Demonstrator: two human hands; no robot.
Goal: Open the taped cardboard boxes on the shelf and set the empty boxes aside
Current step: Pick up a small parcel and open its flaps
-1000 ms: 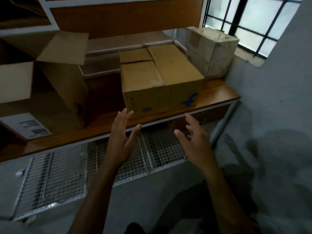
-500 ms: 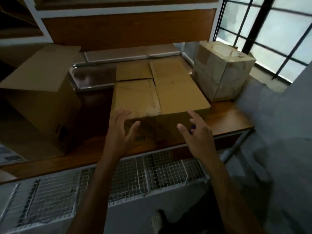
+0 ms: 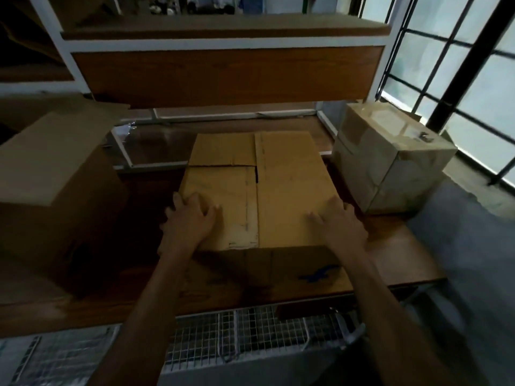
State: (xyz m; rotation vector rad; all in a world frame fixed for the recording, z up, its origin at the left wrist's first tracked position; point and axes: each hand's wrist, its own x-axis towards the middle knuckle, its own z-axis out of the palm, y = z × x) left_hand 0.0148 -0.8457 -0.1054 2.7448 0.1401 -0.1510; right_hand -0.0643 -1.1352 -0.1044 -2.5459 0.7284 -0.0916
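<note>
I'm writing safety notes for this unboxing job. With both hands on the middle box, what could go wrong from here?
The middle box sits near the shelf's front edge; pulling it could tip it off. Swinging it right may knock the taped box. The left hand sits beside a loose flap, which might give way.

Under my fingers [image 3: 195, 210] the middle box [image 3: 289, 190] is plain brown cardboard, matt and dry-looking, with a scuffed, peeled strip along the seam where the paper skin has torn pale. The open box [image 3: 55, 168] to my left is the same dull cardboard. The box on the right [image 3: 390, 160] is wrapped in glossy clear tape that catches the window light. The shelf [image 3: 404, 252] they sit on is dark wood with a smooth, slightly shiny finish. Below it hangs a wire mesh rack [image 3: 250, 338] of pale metal, and the frame [image 3: 47, 26] above is white-painted metal.
</note>
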